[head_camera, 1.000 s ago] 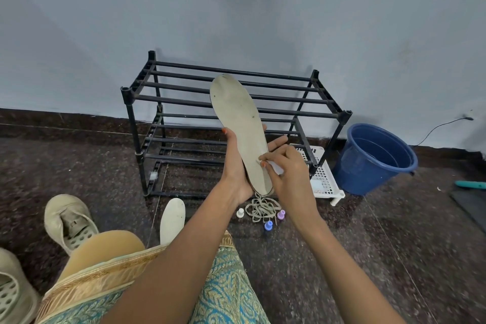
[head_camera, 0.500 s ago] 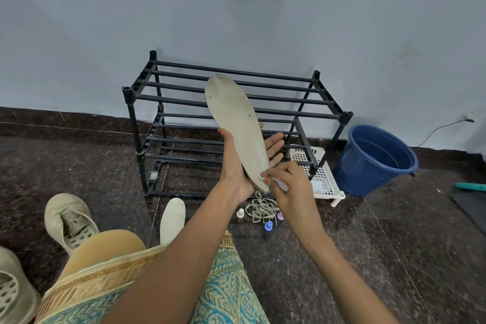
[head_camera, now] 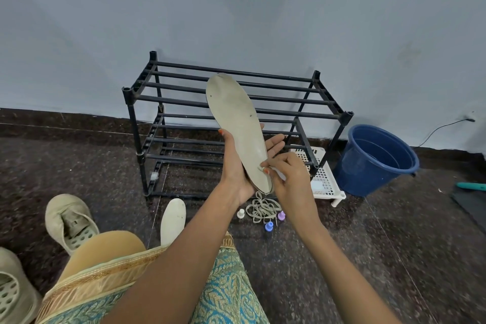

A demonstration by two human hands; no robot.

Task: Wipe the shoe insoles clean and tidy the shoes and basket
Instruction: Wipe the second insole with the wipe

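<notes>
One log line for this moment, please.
left hand holds insole at heel end | right hand pinches small white piece on insole heel | second insole on floor | basket on floor

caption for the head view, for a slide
Left hand holds a beige insole; right hand pinches a small white wipe at its heel.

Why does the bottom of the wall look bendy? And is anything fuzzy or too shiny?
Head view: the wide lens bows the dark skirting and stretches the arms near the bottom edge; the insole in the left hand is sharp, the right hand pinching a white cloth slightly soft; light is even, shadows faint, no glare.
</notes>
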